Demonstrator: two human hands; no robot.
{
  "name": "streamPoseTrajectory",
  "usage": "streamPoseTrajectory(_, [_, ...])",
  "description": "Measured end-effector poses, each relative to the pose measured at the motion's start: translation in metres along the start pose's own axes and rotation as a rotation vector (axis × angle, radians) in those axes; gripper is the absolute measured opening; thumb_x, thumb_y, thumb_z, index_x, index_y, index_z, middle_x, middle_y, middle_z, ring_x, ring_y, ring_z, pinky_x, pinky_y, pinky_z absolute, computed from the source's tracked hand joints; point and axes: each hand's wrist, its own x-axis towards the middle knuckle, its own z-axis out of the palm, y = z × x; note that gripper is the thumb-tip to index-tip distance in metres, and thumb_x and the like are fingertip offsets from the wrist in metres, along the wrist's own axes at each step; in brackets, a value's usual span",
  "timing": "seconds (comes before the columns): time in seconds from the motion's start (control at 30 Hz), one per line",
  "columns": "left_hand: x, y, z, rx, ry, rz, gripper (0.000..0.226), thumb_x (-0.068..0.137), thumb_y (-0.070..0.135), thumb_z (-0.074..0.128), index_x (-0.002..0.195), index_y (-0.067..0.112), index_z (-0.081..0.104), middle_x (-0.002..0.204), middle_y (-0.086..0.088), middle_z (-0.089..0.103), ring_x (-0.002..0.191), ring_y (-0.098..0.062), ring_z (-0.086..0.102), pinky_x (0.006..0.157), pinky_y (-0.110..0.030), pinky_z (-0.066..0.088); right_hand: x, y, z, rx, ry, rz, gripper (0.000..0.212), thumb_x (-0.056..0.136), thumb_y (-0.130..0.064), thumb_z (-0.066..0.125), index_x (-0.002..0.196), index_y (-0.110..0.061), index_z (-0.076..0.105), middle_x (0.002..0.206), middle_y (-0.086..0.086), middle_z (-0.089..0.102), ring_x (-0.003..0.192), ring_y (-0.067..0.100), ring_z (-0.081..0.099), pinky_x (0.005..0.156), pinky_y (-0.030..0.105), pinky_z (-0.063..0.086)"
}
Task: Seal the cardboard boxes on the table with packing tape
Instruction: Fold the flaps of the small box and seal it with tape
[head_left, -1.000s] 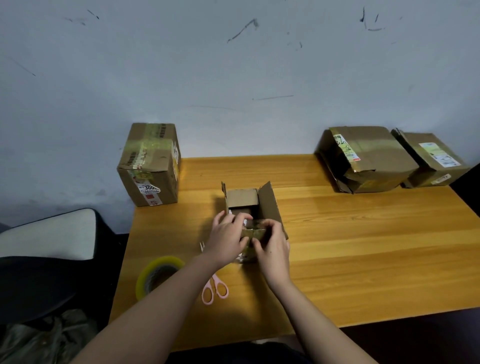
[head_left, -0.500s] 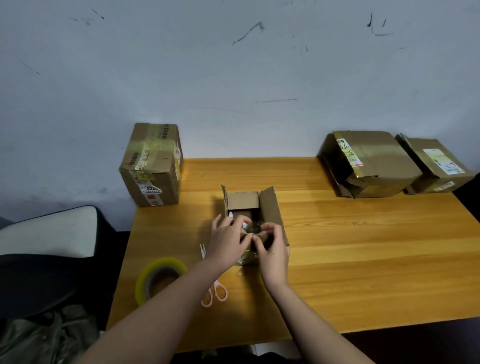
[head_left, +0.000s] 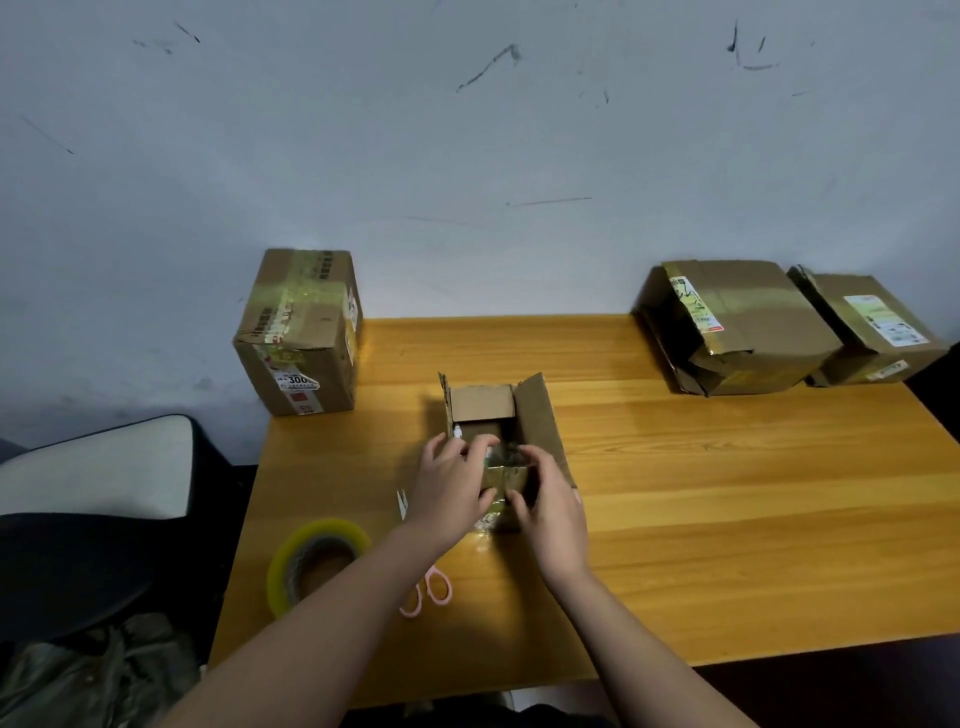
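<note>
A wooden table (head_left: 675, 493) stands against a scuffed grey wall (head_left: 467, 156), taped boxes at upper left (head_left: 298, 332) and upper right (head_left: 737, 322) (tape roll (head_left: 317, 558) lower left), while at centre the left hand (head_left: 452, 488) and right hand (head_left: 550, 512) curl round the near flap of the small open box (head_left: 501, 431).

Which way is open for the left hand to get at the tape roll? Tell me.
Probably yes, straight back and left: the tape roll lies uncovered near the table edge beside the left forearm. The left hand must first release the small open box.
</note>
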Motion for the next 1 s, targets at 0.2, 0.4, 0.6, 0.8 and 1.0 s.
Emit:
streamPoseTrajectory(0.2, [0.0, 0.005, 0.004, 0.084, 0.033, 0.025, 0.078, 0.085, 0.033, 0.066, 0.148, 0.021, 0.022, 0.124, 0.001, 0.058, 0.125, -0.017, 0.041, 0.115, -0.037, 0.01, 0.004, 0.004, -0.003, -0.056, -0.087, -0.002, 0.068, 0.082, -0.011, 0.071, 0.141, -0.02, 0.038, 0.14, -0.005, 0.049, 0.13, 0.017, 0.045, 0.103, 0.032, 0.033])
streamPoseTrajectory(0.4, [-0.01, -0.009, 0.016, 0.099, 0.221, 0.074, 0.102, 0.056, 0.041, 0.089, 0.141, 0.011, 0.04, 0.097, 0.004, 0.068, 0.1, -0.016, 0.064, 0.107, -0.042, 0.035, 0.009, -0.001, -0.01, 0.093, -0.073, 0.05, 0.046, 0.089, -0.024, 0.066, 0.13, -0.024, 0.045, 0.128, -0.007, 0.059, 0.116, 0.016, 0.056, 0.097, 0.036, 0.044])
streamPoseTrajectory(0.6, [-0.018, -0.009, 0.016, 0.006, 0.393, 0.179, 0.072, 0.051, 0.022, 0.092, 0.105, 0.018, 0.045, 0.078, 0.008, 0.068, 0.077, -0.01, 0.068, 0.103, -0.035, 0.028, 0.013, -0.004, -0.01, 0.253, -0.01, 0.084, 0.021, 0.092, -0.023, 0.063, 0.112, -0.024, 0.056, 0.104, -0.018, 0.061, 0.1, 0.012, 0.059, 0.083, 0.029, 0.046])
streamPoseTrajectory(0.8, [-0.019, -0.012, 0.015, 0.065, 0.42, 0.242, 0.056, 0.058, 0.018, 0.089, 0.097, 0.019, 0.048, 0.08, 0.006, 0.066, 0.077, -0.01, 0.066, 0.1, -0.039, 0.042, 0.017, -0.011, 0.0, 0.413, 0.008, 0.251, 0.023, 0.088, -0.018, 0.065, 0.092, -0.038, 0.054, 0.096, -0.022, 0.06, 0.102, 0.014, 0.059, 0.096, 0.048, 0.044])
streamPoseTrajectory(1.0, [-0.019, -0.017, 0.019, 0.151, 0.427, 0.296, 0.032, 0.068, 0.01, 0.082, 0.095, 0.02, 0.068, 0.082, 0.002, 0.064, 0.08, -0.018, 0.064, 0.097, -0.04, 0.042, 0.024, -0.021, 0.007, 0.52, -0.001, 0.458, 0.021, 0.086, -0.016, 0.061, 0.086, -0.035, 0.054, 0.093, -0.017, 0.059, 0.102, 0.018, 0.057, 0.102, 0.053, 0.039])
